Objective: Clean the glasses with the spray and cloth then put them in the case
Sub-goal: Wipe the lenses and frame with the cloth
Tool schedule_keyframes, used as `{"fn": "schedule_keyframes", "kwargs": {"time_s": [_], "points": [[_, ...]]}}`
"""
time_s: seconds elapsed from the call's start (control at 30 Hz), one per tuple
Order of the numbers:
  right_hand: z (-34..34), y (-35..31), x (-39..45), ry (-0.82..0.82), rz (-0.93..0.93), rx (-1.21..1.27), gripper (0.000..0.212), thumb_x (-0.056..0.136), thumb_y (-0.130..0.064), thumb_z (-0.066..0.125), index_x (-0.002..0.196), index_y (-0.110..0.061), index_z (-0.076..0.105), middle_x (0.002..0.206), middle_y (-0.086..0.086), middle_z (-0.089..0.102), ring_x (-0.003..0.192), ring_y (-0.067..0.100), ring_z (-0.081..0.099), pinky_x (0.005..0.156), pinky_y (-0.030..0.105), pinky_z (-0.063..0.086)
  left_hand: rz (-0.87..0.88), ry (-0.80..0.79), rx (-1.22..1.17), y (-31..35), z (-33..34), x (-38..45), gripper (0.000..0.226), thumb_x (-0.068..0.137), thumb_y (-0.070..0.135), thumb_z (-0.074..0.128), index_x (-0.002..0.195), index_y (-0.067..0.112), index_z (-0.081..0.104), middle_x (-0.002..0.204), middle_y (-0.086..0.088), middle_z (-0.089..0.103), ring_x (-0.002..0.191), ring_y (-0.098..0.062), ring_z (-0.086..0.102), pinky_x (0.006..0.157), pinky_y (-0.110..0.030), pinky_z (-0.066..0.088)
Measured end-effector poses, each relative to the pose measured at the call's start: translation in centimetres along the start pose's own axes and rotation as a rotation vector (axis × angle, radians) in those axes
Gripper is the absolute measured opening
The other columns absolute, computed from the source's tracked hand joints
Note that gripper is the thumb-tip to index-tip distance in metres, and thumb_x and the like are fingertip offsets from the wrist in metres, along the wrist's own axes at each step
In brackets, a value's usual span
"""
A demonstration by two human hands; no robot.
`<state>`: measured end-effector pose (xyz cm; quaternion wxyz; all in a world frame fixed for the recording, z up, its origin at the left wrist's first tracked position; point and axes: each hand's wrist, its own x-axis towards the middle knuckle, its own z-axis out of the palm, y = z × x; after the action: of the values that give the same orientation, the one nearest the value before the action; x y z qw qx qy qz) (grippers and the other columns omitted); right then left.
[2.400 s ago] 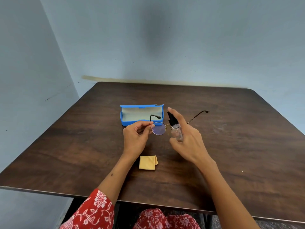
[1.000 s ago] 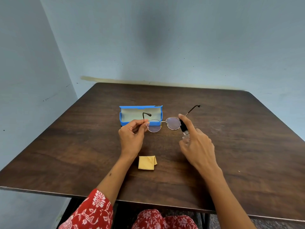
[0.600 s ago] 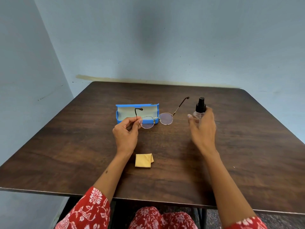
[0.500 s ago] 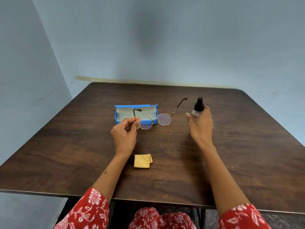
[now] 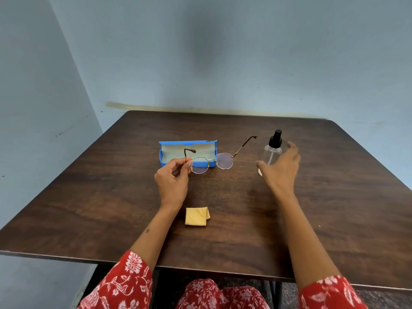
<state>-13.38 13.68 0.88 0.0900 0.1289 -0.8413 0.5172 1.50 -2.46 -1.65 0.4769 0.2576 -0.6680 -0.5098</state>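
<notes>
My left hand point(image 5: 172, 180) pinches the round, thin-framed glasses point(image 5: 219, 160) at their left hinge and holds them above the table, temples unfolded. Behind the lenses lies the open blue case point(image 5: 210, 144) with a pale lining. A clear spray bottle point(image 5: 272, 150) with a black nozzle stands upright on the table to the right. My right hand point(image 5: 279, 167) is just in front of the bottle, fingers spread, holding nothing. A folded yellow cloth point(image 5: 197, 216) lies on the table nearer to me, between my forearms.
The dark wooden table point(image 5: 334, 197) stands in a corner of pale blue walls. Its near edge runs above my lap in red patterned fabric.
My right hand carried the spray bottle away from the glasses to the right, stood it on the table and has let go. The left hand keeps holding the glasses.
</notes>
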Motion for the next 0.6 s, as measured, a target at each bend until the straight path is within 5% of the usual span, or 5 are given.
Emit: {"fn": "schedule_keyframes", "kwargs": {"time_s": [0.1, 0.2, 0.3, 0.43, 0.6], "points": [[-0.4, -1.3, -3.7, 0.121, -0.013, 0.024, 0.049, 0.075, -0.015, 0.069, 0.118, -0.011, 0.047, 0.116, 0.007, 0.054, 0.102, 0.023, 0.053, 0.083, 0.028, 0.039, -0.017, 0.01, -0.01, 0.0, 0.0, 0.1, 0.02, 0.083, 0.008, 0.067, 0.102, 0.009, 0.069, 0.09, -0.001, 0.072, 0.082, -0.01, 0.07, 0.08, -0.029, 0.057], [0.4, -2.7, -7.5, -0.216, -0.016, 0.008, 0.02, 0.075, -0.03, 0.071, 0.09, -0.024, 0.059, 0.081, -0.01, 0.062, 0.079, 0.011, 0.061, 0.077, 0.03, 0.049, -0.042, 0.006, -0.035, 0.0, 0.0, 0.2, 0.018, 0.083, 0.007, 0.068, 0.1, 0.012, 0.069, 0.091, -0.003, 0.072, 0.084, -0.012, 0.07, 0.081, -0.03, 0.057], [1.7, -4.0, -10.2, -0.636, -0.034, -0.143, 0.039, 0.066, -0.052, 0.076, 0.092, -0.028, 0.061, 0.086, -0.012, 0.063, 0.087, 0.008, 0.06, 0.082, 0.031, 0.05, -0.047, -0.002, -0.046, 0.1, 0.0, 0.1, 0.018, 0.082, 0.005, 0.068, 0.098, 0.014, 0.068, 0.09, -0.002, 0.072, 0.084, -0.012, 0.07, 0.08, -0.029, 0.057], [3.3, -5.2, -10.9, -0.792, -0.06, -0.368, 0.057, 0.066, -0.048, 0.079, 0.112, -0.022, 0.058, 0.11, -0.001, 0.063, 0.106, 0.018, 0.056, 0.086, 0.032, 0.047, -0.06, 0.006, -0.032, 0.1, -0.1, 0.2, 0.018, 0.082, 0.005, 0.067, 0.099, 0.013, 0.069, 0.09, -0.005, 0.072, 0.081, -0.01, 0.069, 0.077, -0.024, 0.057], [3.7, -4.9, -10.6, -0.873, -0.051, -0.276, 0.026, 0.064, -0.035, 0.084, 0.065, -0.028, 0.059, 0.086, -0.003, 0.066, 0.087, 0.013, 0.06, 0.074, 0.028, 0.048, -0.073, -0.002, -0.026, 0.1, -0.1, 0.2, 0.018, 0.083, 0.006, 0.067, 0.1, 0.01, 0.069, 0.09, -0.003, 0.072, 0.083, -0.01, 0.069, 0.075, -0.02, 0.056]]}}
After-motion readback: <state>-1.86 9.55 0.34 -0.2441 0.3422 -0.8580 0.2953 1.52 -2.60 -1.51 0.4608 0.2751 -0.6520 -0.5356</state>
